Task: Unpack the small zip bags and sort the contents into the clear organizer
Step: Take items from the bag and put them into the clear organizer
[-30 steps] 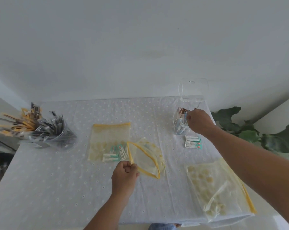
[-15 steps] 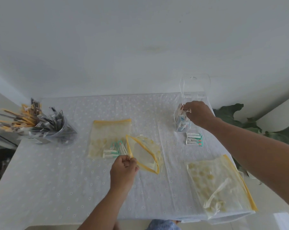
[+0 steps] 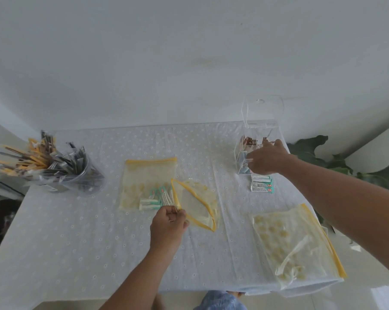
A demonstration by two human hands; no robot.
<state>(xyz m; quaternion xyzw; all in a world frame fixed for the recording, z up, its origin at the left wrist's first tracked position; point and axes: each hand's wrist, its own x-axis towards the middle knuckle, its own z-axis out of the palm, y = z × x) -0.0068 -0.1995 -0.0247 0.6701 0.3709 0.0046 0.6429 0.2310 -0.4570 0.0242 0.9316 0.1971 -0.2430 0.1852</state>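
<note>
My left hand (image 3: pixel 169 222) pinches the yellow zip rim of an open clear zip bag (image 3: pixel 197 203) lying mid-table. Several white-and-teal sachets (image 3: pixel 159 196) lie just left of it, on a flat yellow-trimmed zip bag (image 3: pixel 147 175). The clear organizer (image 3: pixel 239 156) stands at the far right with its lid (image 3: pixel 263 110) raised; brown and blue items show inside. My right hand (image 3: pixel 268 159) is against the organizer's front, fingers curled and seemingly pinching a small white packet (image 3: pixel 248 163). Two more sachets (image 3: pixel 261 184) lie in front of the organizer.
A third zip bag (image 3: pixel 294 245) with pale yellow pieces lies at the table's front right corner, overhanging the edge. A clear cup (image 3: pixel 81 177) stuffed with stick packets stands far left. A leafy plant (image 3: pixel 323 157) sits beyond the right edge. A white dotted cloth (image 3: pixel 88 231) covers the table.
My right hand has dropped from the organizer's top opening to its front side. My left hand keeps its pinch on the open bag's rim, barely moved.
</note>
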